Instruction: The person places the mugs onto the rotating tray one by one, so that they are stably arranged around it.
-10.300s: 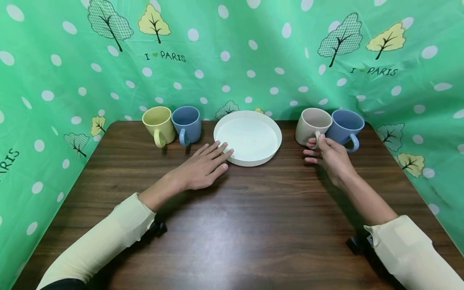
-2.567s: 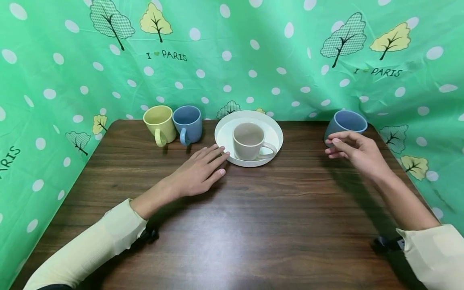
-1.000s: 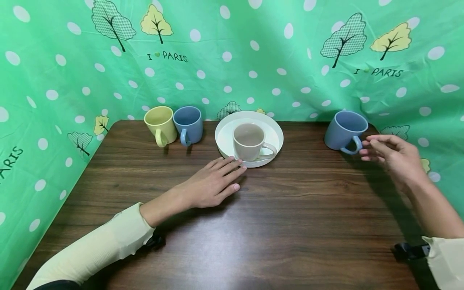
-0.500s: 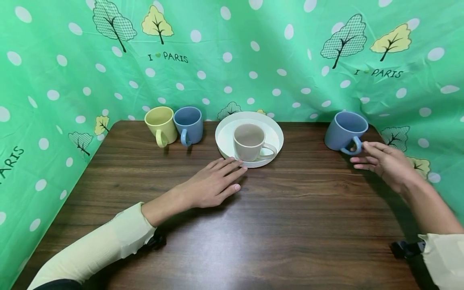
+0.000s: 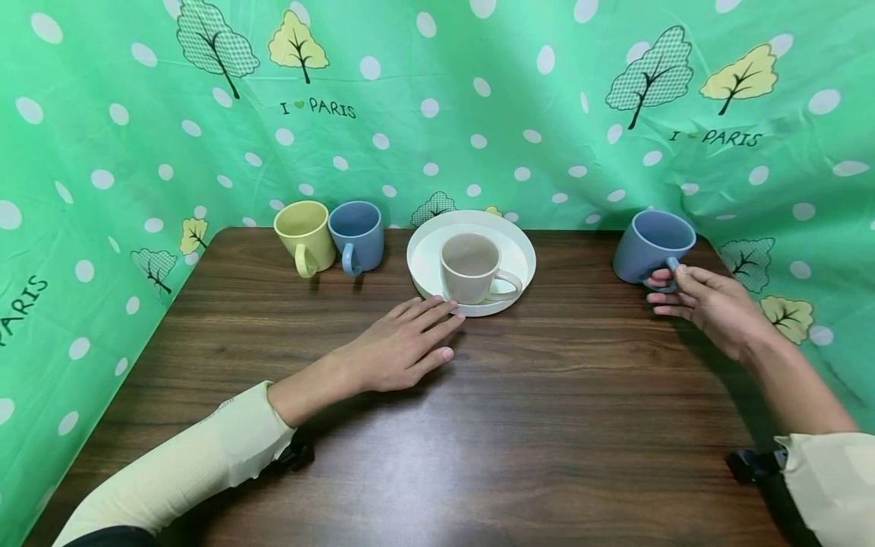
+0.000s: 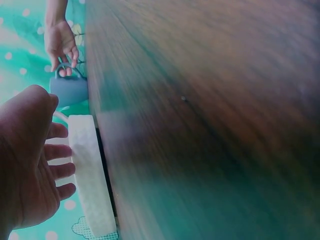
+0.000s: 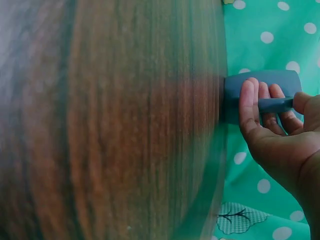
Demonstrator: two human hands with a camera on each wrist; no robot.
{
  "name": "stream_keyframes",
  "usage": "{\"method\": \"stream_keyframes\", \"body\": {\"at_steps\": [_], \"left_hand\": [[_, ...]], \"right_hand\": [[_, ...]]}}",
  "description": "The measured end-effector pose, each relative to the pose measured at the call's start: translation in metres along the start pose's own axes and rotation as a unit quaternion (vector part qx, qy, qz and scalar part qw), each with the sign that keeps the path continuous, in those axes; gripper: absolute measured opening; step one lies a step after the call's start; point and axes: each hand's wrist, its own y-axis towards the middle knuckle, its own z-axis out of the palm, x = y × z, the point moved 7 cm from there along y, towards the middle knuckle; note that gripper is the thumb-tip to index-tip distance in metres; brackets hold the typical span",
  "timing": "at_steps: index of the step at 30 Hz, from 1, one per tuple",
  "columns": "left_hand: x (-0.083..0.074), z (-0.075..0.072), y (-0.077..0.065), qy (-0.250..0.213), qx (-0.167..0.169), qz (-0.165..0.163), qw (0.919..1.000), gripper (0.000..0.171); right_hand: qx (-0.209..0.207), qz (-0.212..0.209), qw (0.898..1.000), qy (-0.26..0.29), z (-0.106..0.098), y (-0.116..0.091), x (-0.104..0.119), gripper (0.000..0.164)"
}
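Note:
At the right back of the table, my right hand [image 5: 718,308] pinches the handle of an upright blue mug [image 5: 645,247], thumb on top and a finger through the loop. The right wrist view shows the thumb on that blue handle [image 7: 276,105] and the fingers beside the mug's wall. A white round tray [image 5: 424,266] with a low rim holds a beige mug [image 5: 468,273], handle to the right. My left hand [image 5: 396,346] lies with straight fingers at the tray's front rim; in the left wrist view its fingertips [image 6: 62,171] are against the rim or very near it.
A yellow mug [image 5: 305,239] and a second blue mug [image 5: 357,239] stand side by side at the back left, handles toward the front. A green dotted curtain [image 5: 472,99] hangs behind and beside the brown wooden table [image 5: 478,425].
Over the earlier frames, the beige mug went from the right side onto the tray. My right hand has since moved leftward to the right blue mug and taken its handle. My left hand stays put lately.

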Motion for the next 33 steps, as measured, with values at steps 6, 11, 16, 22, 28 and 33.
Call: {"method": "stream_keyframes", "body": {"at_steps": [6, 11, 16, 22, 28, 33], "left_hand": [[0.008, 0.007, -0.001, 0.002, -0.010, 0.003, 0.9999, 0.068], [0.005, 0.000, -0.003, 0.011, 0.002, -0.016, 0.9998, 0.064], [0.008, 0.000, -0.006, 0.014, 0.002, -0.025, 0.9996, 0.064], [0.012, -0.001, -0.009, 0.010, -0.001, -0.031, 0.9995, 0.064], [0.015, -0.001, -0.010, 0.016, -0.008, -0.033, 0.9993, 0.063], [0.019, 0.000, -0.012, 0.014, -0.010, -0.038, 0.9991, 0.063]], "right_hand": [[-0.016, -0.003, 1.000, -0.026, -0.001, 0.000, 0.000, 0.030], [-0.019, 0.000, 1.000, -0.023, 0.000, 0.000, -0.001, 0.032], [-0.019, 0.001, 0.999, -0.026, 0.002, 0.000, -0.001, 0.033], [-0.034, 0.002, 0.998, -0.049, 0.003, 0.001, -0.001, 0.034], [-0.045, -0.001, 0.996, -0.071, 0.004, 0.003, -0.001, 0.035], [-0.052, -0.005, 0.995, -0.089, 0.004, 0.004, -0.001, 0.040]]}}
